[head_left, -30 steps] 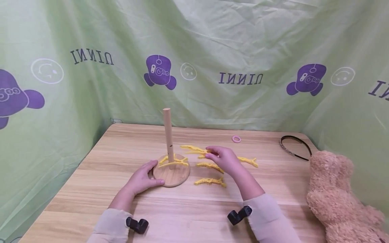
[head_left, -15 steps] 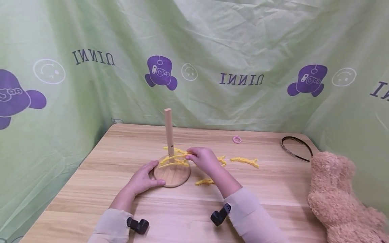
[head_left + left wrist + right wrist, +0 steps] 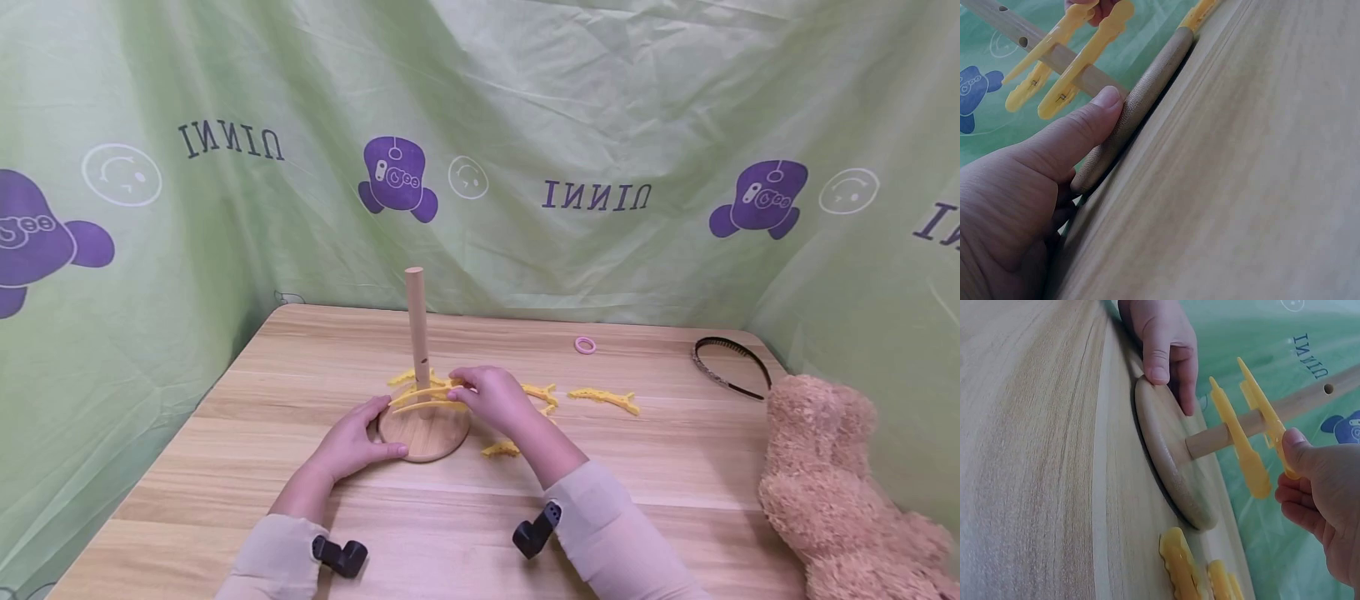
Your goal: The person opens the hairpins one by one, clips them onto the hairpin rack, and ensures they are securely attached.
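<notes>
A wooden stand has an upright post (image 3: 416,325) on a round base (image 3: 423,437). My left hand (image 3: 348,446) holds the base at its left rim, thumb at the front edge and fingers round the far side. With thumb and fingers, my right hand (image 3: 491,400) pinches the tail end of a yellow hair clip (image 3: 1260,403). The clip's two arms lie either side of the post, its tips pointing left. Just below it, a second yellow hair clip (image 3: 1239,447) sits across the post, above the base.
Several more yellow hair clips lie right of the stand, including one farther right (image 3: 603,398) and one nearer (image 3: 500,450), partly behind my right arm. Behind them is a pink ring (image 3: 585,345). A black headband (image 3: 731,367) and a plush toy (image 3: 817,467) are at the right.
My right hand has moved left, bringing the pinched hair clip from beside the stand onto the post, then slightly lower. My left hand stays on the base.
</notes>
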Motion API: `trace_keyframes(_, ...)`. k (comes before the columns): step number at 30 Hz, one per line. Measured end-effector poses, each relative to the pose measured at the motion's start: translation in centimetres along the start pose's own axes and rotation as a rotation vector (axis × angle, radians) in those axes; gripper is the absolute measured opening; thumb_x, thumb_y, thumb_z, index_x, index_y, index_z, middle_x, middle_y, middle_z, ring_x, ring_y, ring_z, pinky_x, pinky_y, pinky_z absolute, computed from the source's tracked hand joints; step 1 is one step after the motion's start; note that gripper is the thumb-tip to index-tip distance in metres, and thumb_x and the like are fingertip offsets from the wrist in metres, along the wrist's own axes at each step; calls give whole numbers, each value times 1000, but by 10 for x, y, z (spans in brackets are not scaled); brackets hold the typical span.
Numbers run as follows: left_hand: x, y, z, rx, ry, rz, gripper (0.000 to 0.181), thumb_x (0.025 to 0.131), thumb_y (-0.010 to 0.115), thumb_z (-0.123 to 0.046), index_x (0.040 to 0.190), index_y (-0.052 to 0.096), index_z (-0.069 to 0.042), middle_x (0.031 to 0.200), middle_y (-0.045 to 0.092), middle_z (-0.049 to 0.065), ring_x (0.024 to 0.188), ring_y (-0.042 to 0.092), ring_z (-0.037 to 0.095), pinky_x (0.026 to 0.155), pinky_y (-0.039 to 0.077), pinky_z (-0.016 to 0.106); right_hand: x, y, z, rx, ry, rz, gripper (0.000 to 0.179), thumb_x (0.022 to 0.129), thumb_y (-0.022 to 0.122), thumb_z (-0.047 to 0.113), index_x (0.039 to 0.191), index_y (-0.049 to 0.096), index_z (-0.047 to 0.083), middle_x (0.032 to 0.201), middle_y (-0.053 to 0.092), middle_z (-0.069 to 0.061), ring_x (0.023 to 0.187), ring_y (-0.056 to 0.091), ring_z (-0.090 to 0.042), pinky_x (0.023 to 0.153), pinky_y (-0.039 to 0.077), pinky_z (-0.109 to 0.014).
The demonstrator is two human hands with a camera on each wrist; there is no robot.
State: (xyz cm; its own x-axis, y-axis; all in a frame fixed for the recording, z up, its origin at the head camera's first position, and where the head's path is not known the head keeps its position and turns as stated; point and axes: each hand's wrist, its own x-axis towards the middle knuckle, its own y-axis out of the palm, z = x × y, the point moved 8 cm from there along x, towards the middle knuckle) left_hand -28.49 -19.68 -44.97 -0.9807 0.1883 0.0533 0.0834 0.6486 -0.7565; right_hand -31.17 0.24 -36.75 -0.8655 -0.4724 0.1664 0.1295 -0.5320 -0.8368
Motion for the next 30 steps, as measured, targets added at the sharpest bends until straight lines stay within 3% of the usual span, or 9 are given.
trace_keyframes(8, 2, 0, 1, -9, 13, -8, 96, 73, 84, -45, 145, 42, 3, 150, 39, 31, 140, 36, 47, 115, 30, 60, -2, 1, -5, -6, -36, 13, 38, 93, 67, 29, 124, 67, 6, 119, 71, -12, 112, 66, -28, 100, 51, -43)
trace_keyframes(15, 2, 1, 2, -12, 11, -3, 97, 73, 84, -46, 146, 41, 2, 150, 39, 31, 139, 36, 48, 115, 30, 60, -7, 0, -9, 53, 17, 44, 47, 94, 66, 35, 133, 61, 11, 129, 66, -12, 121, 62, -29, 105, 48, -45)
trace_keyframes(20, 3, 1, 2, -10, 18, -4, 98, 73, 83, -47, 146, 41, 3, 150, 39, 31, 139, 36, 48, 115, 30, 60, -15, -9, -16, 81, 39, 12, 54, 92, 68, 38, 139, 56, 13, 140, 59, -10, 129, 56, -30, 110, 44, -46)
trace_keyframes(24, 3, 1, 3, -14, 15, -1, 99, 73, 83, -48, 146, 40, 2, 151, 37, 30, 140, 35, 47, 116, 29, 60, -23, -19, -32, 101, 85, -34, 55, 92, 68, 39, 140, 55, 15, 143, 56, -9, 133, 52, -31, 112, 41, -48)
trace_keyframes(30, 2, 2, 2, -4, 21, 2, 99, 73, 83, -48, 146, 40, 3, 150, 38, 31, 139, 36, 48, 115, 29, 61, -41, -35, -76, 139, 179, -94, 56, 92, 67, 40, 141, 54, 16, 146, 52, -12, 137, 46, -34, 112, 39, -52)
